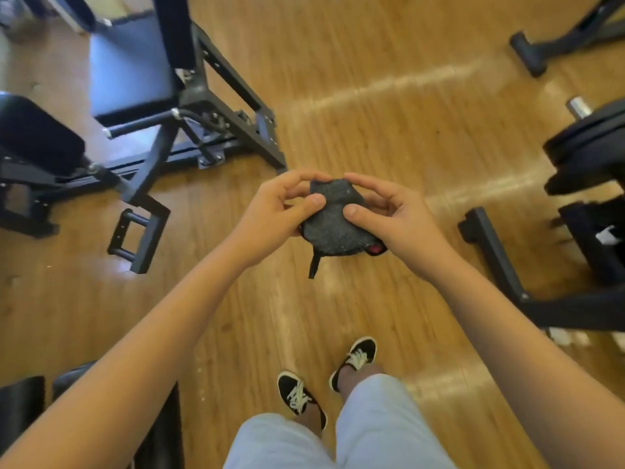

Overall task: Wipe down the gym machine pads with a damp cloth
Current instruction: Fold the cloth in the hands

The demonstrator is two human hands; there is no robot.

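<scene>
Standing mid-floor, both hands, left (270, 214) and right (395, 218), pinch a bunched dark cloth (333, 221) at centre. Judged step: readying cloth. Next: carry it far-left to the seat pad (132, 66).

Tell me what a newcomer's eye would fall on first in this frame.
The dark cloth at centre, bunched and pinched between the left hand and the right hand over the wooden floor. Next, the black-framed machine at upper left, its seat pad apart from the cloth.
</scene>
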